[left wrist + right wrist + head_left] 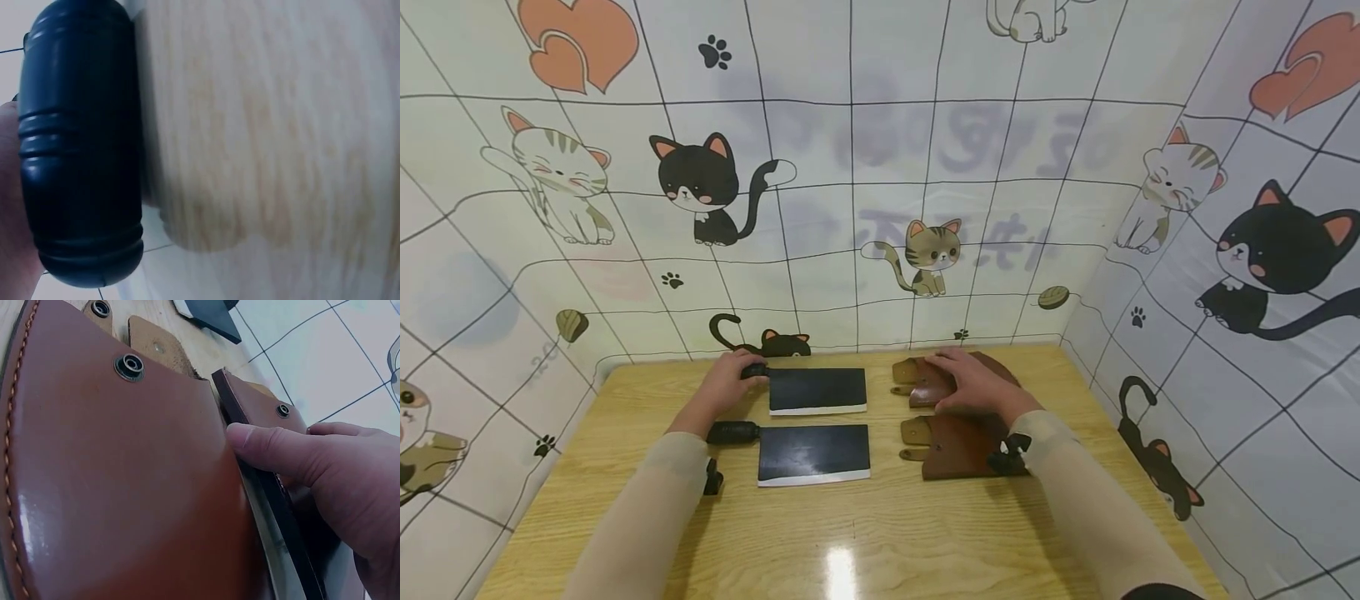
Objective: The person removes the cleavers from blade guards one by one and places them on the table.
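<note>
Two cleavers with black blades, pale edges and black handles lie one behind the other on the table. My left hand point(727, 379) grips the handle of the far cleaver point(817, 390), thumb and fingers on either side of it. The near cleaver point(814, 452) lies by my left wrist; a ridged black handle point(81, 144) fills much of the left wrist view. Over the far brown leather sheath point(927, 390) is my right hand point(976, 383), its thumb point(269, 444) at the near edge and fingers on the far side. The near leather sheath point(112, 462) lies just in front.
The wooden table point(850, 533) meets a cloth wall point(827, 275) with cats and grid lines at the back, and similar cloth stands at both sides. Tan straps point(916, 431) with snaps stick out from the sheaths toward the cleavers.
</note>
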{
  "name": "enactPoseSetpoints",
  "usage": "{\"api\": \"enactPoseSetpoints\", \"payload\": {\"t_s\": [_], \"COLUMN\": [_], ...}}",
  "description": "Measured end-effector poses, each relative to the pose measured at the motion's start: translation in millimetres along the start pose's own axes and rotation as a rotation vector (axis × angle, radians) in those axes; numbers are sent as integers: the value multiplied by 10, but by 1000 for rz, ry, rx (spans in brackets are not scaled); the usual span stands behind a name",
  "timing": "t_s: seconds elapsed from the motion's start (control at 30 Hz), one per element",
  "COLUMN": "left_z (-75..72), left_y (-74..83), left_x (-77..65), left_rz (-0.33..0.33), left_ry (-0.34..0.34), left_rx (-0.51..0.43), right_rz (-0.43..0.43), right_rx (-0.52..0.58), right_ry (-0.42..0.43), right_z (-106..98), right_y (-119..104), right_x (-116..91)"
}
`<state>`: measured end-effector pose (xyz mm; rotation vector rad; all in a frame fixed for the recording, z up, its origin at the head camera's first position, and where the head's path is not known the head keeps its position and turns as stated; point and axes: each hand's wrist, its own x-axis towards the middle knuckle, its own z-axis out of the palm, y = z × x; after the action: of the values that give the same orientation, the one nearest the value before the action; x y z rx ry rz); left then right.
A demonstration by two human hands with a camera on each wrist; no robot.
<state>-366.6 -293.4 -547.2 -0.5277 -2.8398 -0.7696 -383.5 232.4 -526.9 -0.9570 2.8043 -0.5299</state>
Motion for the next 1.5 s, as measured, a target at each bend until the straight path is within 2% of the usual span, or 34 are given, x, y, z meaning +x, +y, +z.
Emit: {"api": "enactPoseSetpoints", "payload": {"t_s": [0.2,0.5,0.7,1.0,1.2,1.5], "left_z": [68,92,80,84,71,67], "left_y": [-55,-78,-41,-66,-70,-60], "left_x": [13,32,44,49,55,60], "left_rz": [-7,-12,-22,-30,-14,-43], "left_ry": [-16,-32,-39,-49,-46,-61], "left_rx": [-11,-25,-19,-6,4,4], "right_rz": [17,71,88,87,80,87], "right_rx": [20,133,134,115,105,96], "right_ry": [-33,-103,-140,-165,-167,-168], "right_z": [44,64,45,20,30,5], "right_y": [36,107,119,108,126,91], "right_x": [26,77,105,134,149,139]}}
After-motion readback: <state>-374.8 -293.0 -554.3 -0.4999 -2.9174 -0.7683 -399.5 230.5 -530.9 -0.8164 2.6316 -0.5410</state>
